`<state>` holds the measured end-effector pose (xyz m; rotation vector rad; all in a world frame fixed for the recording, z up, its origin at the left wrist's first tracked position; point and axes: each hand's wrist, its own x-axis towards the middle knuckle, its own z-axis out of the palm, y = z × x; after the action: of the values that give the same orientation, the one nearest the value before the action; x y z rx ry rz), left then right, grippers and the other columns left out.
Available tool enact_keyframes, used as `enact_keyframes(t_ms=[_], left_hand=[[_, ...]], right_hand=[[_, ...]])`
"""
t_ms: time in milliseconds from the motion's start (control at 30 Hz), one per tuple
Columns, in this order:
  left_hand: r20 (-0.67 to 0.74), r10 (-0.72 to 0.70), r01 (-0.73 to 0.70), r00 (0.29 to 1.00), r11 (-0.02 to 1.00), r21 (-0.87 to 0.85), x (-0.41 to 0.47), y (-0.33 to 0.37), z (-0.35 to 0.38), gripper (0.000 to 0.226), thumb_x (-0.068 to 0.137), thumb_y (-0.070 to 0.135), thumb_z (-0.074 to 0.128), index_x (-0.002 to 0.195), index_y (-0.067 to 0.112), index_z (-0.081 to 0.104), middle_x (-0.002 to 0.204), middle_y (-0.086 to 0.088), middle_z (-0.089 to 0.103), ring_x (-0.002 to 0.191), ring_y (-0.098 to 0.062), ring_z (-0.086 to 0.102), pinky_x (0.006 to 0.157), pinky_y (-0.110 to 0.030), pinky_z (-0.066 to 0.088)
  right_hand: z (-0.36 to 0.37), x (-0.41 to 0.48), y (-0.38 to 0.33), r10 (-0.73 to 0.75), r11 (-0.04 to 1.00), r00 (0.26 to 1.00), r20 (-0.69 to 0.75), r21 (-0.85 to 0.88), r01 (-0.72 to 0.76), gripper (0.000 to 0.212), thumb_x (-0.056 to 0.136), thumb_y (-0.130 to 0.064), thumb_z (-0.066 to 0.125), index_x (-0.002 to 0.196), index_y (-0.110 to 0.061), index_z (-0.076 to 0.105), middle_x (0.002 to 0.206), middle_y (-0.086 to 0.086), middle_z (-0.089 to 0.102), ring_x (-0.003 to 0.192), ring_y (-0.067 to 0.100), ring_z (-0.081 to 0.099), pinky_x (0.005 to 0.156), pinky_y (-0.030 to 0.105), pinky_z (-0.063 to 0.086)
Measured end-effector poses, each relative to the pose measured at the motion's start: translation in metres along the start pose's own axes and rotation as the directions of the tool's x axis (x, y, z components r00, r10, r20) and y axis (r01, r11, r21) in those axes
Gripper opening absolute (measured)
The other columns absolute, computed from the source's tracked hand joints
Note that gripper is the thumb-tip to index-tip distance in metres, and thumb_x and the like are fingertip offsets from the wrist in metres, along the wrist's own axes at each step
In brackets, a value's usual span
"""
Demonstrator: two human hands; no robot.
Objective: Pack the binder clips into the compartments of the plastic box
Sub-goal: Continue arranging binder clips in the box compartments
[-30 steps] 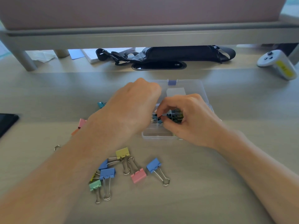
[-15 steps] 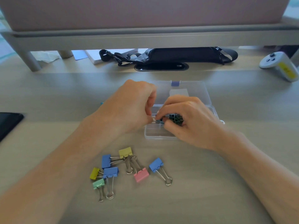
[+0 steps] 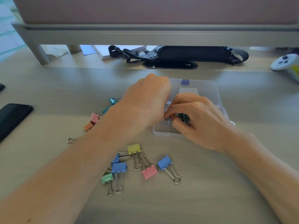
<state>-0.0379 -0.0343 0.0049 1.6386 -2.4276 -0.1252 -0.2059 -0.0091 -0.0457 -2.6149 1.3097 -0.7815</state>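
Grip: the right hand [image 3: 199, 122] has its fingers curled, thumb and forefinger pinching a binder clip [image 3: 169, 119] of which only a dark sliver shows. The left hand [image 3: 145, 102] is knuckles-up with its fingers folded under; whether it holds anything cannot be told.

Location: both hands meet over the clear plastic box [image 3: 163, 132], which sits on the desk [image 3: 226, 183] with its lid [image 3: 208, 89] lying open behind it. The pinch sits over the box's middle. Dark green clips [image 3: 183, 118] lie in a compartment under the right fingers.

Pose: both forearms come in from the near edge and converge; the left forearm crosses the desk diagonally.

Surroundings: between the forearms, near the box's front wall, lie a yellow clip [image 3: 133, 148], a pink clip [image 3: 149, 171], a blue clip [image 3: 164, 162], two more blue clips [image 3: 119, 167] and a green clip [image 3: 107, 177], some touching. Beyond the left forearm lie a teal clip [image 3: 112, 101], a second pink clip [image 3: 94, 118] and an orange clip [image 3: 88, 126], with a wire handle [image 3: 72, 140] apart.

Open room: bare desk lies right of the box. A phone [image 3: 13, 117] lies at the left edge; a black bag [image 3: 186, 54] and a white controller [image 3: 286, 63] lie well behind.
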Motion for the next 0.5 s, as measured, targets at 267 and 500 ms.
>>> enact_keyframes(t_ms=[267,500], left_hand=[[0.033,0.028,-0.021,0.999,0.976,-0.216,-0.008,-0.025,-0.005,0.027,0.072,0.023,0.087,0.078,0.026,0.061,0.079,0.011,0.068,0.07,-0.004,0.065,0.062,-0.017,0.048],[0.094,-0.028,0.061,0.995,0.928,-0.367,-0.022,-0.081,-0.034,0.014,0.092,0.019,0.073,0.084,0.031,0.072,0.078,0.017,0.075,0.071,-0.004,0.072,0.077,-0.032,0.056]], right_hand=[[-0.001,-0.001,0.001,0.022,0.998,1.0,0.002,0.051,-0.022,0.037,0.089,-0.025,0.045,0.096,-0.024,0.082,0.095,-0.008,0.07,0.088,0.019,0.064,0.078,0.041,0.055],[-0.003,-0.001,0.001,0.046,0.998,0.998,0.034,0.052,-0.048,0.034,0.091,-0.022,0.049,0.098,-0.026,0.082,0.097,-0.011,0.068,0.09,0.013,0.063,0.079,0.039,0.056]])
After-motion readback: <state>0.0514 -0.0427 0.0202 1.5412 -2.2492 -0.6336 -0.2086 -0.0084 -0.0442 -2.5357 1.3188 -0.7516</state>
